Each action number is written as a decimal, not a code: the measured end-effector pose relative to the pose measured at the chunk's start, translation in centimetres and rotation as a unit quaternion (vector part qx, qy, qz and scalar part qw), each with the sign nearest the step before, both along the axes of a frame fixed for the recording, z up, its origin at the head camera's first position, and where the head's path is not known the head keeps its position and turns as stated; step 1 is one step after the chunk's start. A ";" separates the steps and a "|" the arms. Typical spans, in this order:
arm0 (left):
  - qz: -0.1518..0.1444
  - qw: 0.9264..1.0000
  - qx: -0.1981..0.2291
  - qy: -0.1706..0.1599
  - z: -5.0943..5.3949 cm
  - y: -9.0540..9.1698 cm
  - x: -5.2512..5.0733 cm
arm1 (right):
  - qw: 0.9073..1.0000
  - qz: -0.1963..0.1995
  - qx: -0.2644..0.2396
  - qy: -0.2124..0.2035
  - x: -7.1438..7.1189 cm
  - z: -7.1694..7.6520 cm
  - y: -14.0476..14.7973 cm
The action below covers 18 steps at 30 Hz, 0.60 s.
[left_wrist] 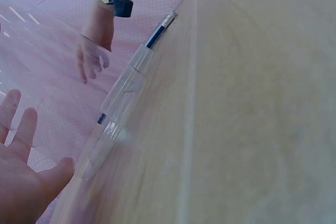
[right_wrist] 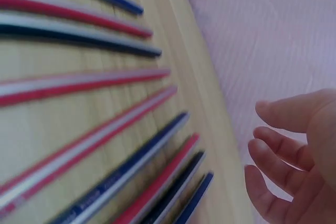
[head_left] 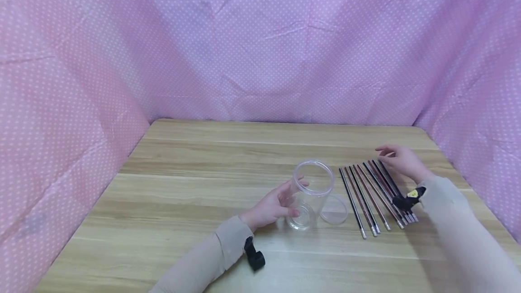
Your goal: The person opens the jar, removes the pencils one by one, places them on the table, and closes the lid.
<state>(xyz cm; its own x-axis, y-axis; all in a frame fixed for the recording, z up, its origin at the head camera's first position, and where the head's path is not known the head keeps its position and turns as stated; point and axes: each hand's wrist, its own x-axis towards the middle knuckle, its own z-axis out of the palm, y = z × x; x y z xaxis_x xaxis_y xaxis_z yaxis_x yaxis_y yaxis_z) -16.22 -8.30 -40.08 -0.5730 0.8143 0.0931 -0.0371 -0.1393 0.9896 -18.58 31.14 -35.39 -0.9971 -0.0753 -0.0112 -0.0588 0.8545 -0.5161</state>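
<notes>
A tall clear plastic cup [head_left: 315,200] stands upright on the table, its mouth facing up. My left hand [head_left: 272,205] holds it from the left, thumb in front and fingers behind; in the left wrist view that hand [left_wrist: 26,166] shows its fingers spread along the see-through wall. Beside the cup's base lies a round clear lid [head_left: 334,211]. Several pencils [head_left: 368,198], dark and reddish with eraser ends toward me, lie fanned out on the right. Past their far tips hovers my right hand [right_wrist: 294,156], fingers loosely bent and holding nothing.
The wooden table [head_left: 183,184] has its far edge against a pink dotted curtain [head_left: 260,58], which also hangs along both sides. Small black cameras [head_left: 255,259] are strapped to the wrists. The right forearm reaches over the table's right side.
</notes>
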 end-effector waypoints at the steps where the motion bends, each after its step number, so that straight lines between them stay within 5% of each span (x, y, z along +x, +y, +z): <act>1: 0.000 1.000 -0.001 -0.001 0.0 0.0 0.0 | 1.000 0.005 -0.001 0.003 0.1 0.2 -0.4; 18: -0.001 1.000 -0.013 -0.006 0.0 -0.4 -0.2 | 0.995 0.088 -0.018 0.049 2.2 2.5 -6.0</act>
<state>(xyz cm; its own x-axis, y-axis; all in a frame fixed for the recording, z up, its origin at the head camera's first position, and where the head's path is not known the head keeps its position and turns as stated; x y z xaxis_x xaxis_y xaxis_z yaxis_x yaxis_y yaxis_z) -16.41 -8.67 -40.09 -0.5722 0.8175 0.0655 -0.0496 -0.1142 0.9922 -16.35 25.11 -32.90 -0.9645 -0.2477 0.0916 -0.2577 0.8075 -0.5306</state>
